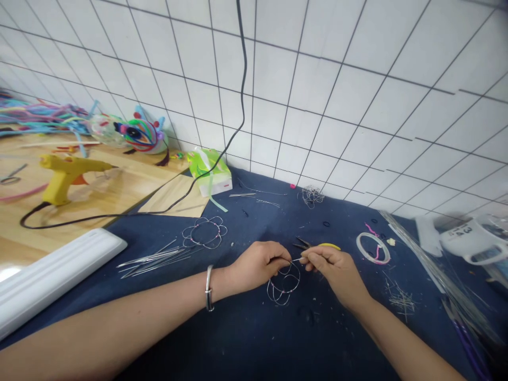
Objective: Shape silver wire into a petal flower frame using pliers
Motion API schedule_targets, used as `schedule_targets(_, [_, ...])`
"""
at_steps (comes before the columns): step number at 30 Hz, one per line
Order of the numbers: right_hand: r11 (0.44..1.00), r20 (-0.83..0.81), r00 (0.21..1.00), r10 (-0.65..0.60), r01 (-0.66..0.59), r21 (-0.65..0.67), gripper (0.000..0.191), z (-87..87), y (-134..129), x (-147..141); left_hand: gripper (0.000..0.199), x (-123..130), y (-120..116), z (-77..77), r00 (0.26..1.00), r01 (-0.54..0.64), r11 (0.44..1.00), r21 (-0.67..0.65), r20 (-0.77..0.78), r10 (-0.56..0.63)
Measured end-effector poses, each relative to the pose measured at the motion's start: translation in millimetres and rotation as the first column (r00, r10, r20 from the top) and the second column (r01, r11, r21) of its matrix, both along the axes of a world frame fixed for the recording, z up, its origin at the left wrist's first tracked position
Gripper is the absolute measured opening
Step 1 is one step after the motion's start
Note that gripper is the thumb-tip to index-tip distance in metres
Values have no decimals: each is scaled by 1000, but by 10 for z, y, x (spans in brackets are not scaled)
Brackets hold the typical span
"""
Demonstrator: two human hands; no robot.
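My left hand is closed on the upper edge of a flower-shaped wire frame, made of thin looped wire with small pink bindings. Pinched between the thumb and fingers of my right hand is a short, thin silvery wire end, which meets the frame at my left fingertips. The two hands are close together but apart. Just behind my right hand lie pliers with a yellow handle, partly hidden by it. Another wire flower rests on the dark blue cloth to the left.
Straight wires lie left of my hands. A roll of clear tubing or tape, wire scraps and purple-handled scissors are at right. A tangled wire bundle, tissue pack and yellow glue gun sit farther back.
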State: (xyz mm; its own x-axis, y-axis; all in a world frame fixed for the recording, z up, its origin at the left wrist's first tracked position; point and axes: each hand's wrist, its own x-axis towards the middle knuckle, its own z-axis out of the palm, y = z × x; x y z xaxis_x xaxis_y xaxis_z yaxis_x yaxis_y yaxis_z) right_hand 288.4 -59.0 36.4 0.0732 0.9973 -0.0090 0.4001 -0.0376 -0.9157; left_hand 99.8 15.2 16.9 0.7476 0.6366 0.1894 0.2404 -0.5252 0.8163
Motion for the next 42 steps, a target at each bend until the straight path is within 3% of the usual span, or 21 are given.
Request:
schedule_targets(5, [1000, 51, 999, 12, -13, 28, 23, 49, 2, -55, 15, 16, 6, -32, 1000, 8, 996, 87, 0, -8])
schedule_targets(19, [990, 326, 945, 12, -57, 128, 19, 167, -30, -115, 21, 2, 3, -48, 997, 79, 994, -77, -8, -80])
schedule_targets(30, [958, 428, 904, 22, -141, 248, 15, 105, -36, -155, 20, 17, -10, 77, 998, 46, 996, 73, -49, -43])
schedule_targets(37, [950, 425, 905, 9, -139, 278, 17, 48, -28, -147, 17, 14, -5, 16, 998, 41, 992, -120, -37, -45])
schedule_targets(42, [981, 260, 966, 14, -64, 182, 18, 67, -13, -99, 19, 2, 52, -42, 993, 121, 913, -390, 50, -110])
